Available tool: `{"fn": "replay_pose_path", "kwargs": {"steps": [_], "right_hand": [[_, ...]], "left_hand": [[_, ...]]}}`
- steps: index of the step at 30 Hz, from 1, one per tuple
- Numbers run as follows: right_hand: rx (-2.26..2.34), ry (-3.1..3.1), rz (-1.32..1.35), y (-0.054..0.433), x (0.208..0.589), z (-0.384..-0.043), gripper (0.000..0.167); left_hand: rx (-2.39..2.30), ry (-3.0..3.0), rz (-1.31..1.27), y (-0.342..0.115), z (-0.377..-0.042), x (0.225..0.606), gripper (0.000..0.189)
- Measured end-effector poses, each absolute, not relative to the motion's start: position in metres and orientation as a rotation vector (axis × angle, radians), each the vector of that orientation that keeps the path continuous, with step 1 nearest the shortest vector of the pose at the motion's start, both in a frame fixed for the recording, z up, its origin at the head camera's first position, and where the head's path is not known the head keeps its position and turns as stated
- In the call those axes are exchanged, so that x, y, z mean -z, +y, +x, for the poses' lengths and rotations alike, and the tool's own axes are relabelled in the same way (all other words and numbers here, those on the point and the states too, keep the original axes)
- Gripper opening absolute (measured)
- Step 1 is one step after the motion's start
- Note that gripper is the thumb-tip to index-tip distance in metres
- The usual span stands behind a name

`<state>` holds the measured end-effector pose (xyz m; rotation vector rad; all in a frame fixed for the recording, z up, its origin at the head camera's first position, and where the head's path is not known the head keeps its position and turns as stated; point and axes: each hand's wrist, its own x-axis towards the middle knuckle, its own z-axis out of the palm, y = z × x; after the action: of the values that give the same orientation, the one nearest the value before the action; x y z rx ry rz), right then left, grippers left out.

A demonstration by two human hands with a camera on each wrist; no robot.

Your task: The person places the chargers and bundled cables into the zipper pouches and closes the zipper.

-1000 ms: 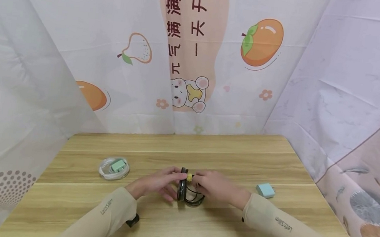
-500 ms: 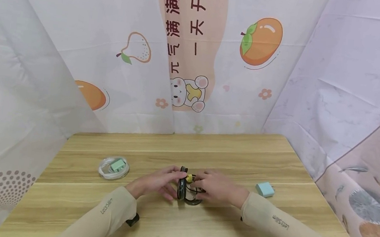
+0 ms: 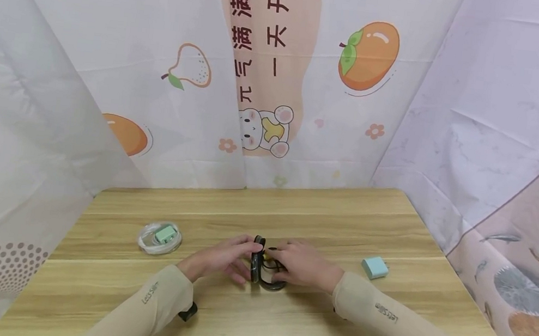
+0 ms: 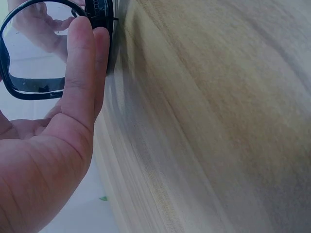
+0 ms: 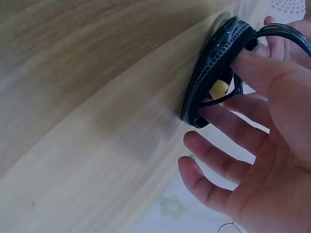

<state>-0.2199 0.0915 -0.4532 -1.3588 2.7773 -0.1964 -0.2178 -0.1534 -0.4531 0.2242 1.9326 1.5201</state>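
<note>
A small black zip case point(image 3: 255, 273) with a clear window stands unzipped near the middle of the table, its lid raised. My left hand point(image 3: 224, 256) holds the lid between thumb and fingers; two fingers lie along the clear window point(image 4: 36, 60) in the left wrist view. Thumb and forefinger of my right hand point(image 3: 306, 266) reach into the case and pinch a thin black cable point(image 5: 221, 101). A yellow piece point(image 5: 219, 90) sits beside that cable, inside the case. My right hand's other fingers are spread apart. The cable's ends are hidden.
On the left of the wooden table point(image 3: 312, 326) lies a coiled white cable point(image 3: 146, 244) around a green charger point(image 3: 165, 234). A light blue plug adapter point(image 3: 374, 267) lies to the right. Printed cloth point(image 3: 320, 157) hangs behind the table.
My right hand has moved slightly left, toward the case, and the loose cable loops have drawn in closer. My left hand stays at the lid. The head view has shifted a little.
</note>
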Motion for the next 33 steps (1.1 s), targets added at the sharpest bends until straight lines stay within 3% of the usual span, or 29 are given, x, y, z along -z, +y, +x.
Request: {"fn": "replay_pose_path", "kwargs": {"steps": [9, 23, 33], "right_hand": [[0.09, 2.809, -1.421, 0.088, 0.452, -0.218, 0.052], [0.057, 2.815, -1.308, 0.077, 0.443, -0.216, 0.037], [0.035, 2.792, -1.265, 0.078, 0.446, -0.215, 0.047]], "left_hand": [[-1.534, 1.937, 0.228, -0.152, -0.217, 0.451, 0.052], [-1.528, 1.983, 0.26, -0.148, -0.218, 0.446, 0.044], [-1.516, 1.963, 0.278, -0.15, -0.219, 0.449, 0.044]]}}
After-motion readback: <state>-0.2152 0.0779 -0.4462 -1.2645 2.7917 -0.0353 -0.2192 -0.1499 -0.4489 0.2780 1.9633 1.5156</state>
